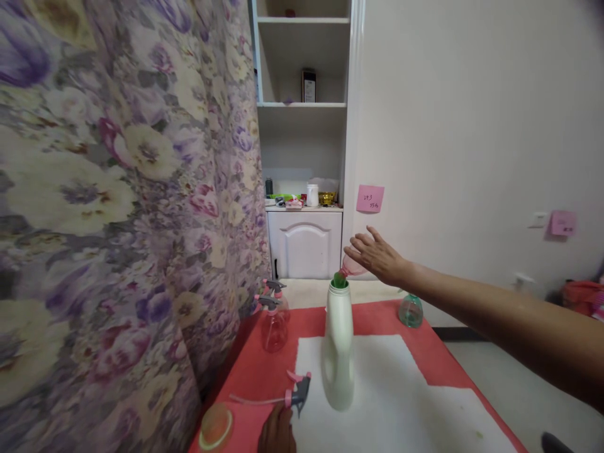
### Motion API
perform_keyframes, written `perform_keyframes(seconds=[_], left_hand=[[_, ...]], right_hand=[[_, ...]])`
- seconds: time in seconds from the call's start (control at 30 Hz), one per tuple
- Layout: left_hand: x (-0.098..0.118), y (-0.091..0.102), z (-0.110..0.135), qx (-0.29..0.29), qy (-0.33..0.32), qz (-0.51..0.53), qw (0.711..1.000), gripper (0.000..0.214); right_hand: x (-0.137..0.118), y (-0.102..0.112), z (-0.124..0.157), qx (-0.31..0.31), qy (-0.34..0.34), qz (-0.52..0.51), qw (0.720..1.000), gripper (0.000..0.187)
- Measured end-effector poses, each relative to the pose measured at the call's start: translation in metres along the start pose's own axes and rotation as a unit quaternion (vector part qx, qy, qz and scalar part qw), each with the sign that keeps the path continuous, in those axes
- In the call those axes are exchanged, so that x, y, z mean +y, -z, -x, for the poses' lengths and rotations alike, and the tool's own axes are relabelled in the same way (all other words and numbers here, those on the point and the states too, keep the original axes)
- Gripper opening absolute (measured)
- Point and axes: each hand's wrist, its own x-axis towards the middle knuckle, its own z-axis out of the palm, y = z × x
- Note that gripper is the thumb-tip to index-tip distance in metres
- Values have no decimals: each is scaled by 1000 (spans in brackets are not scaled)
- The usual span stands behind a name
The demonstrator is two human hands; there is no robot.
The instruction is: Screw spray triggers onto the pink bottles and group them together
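Reaching out over the tall white bottle [338,352], the right hand [377,255] hangs with fingers spread wide, holding nothing, right by a small pink funnel [352,267] that sits tilted at the bottle's green neck [340,280]. Whether palm and funnel touch, I cannot tell. Low in the head view, the left hand [277,433] rests at the near edge of the table, knuckles just beside a loose pink-and-grey spray head [298,390] with its thin dip tube [257,399] trailing left; its grip is cut off by the frame, so open or closed I cannot say.

By my reading, this is the funnel-at-the-neck step of a pour, and the next move calls for a steady seat in the opening before anything tips.

The bottle stands upright on a white mat [401,402] over the red tablecloth [245,377]. Two pink spray bottles [274,318] stand at the left by the floral curtain [117,189], a teal bottle [410,310] at the far edge.

Writing: a pink sticky note [370,198] on the wall shows handwriting, perhaps "293", too small to be sure. The bottle shows no label.
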Motion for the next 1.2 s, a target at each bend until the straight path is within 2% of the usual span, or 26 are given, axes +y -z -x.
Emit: perform_keyframes(seconds=[0.37, 0.6, 0.73, 1.1, 1.2], left_hand=[[3, -6, 7, 2, 38, 8, 999, 32], [2, -3, 5, -2, 20, -3, 1000, 29], [1, -1, 5, -33, 26, 3, 999, 31], [3, -6, 9, -15, 56, 30, 998, 32], [4, -6, 11, -31, 96, 56, 993, 32]], right_hand=[[-6, 13, -9, -5, 33, 42, 999, 50], [-7, 12, -12, -4, 45, 62, 997, 52], [-7, 11, -10, -2, 41, 63, 997, 53], [-4, 4, -5, 5, 22, 47, 999, 49], [-3, 5, -2, 6, 12, 32, 999, 49]])
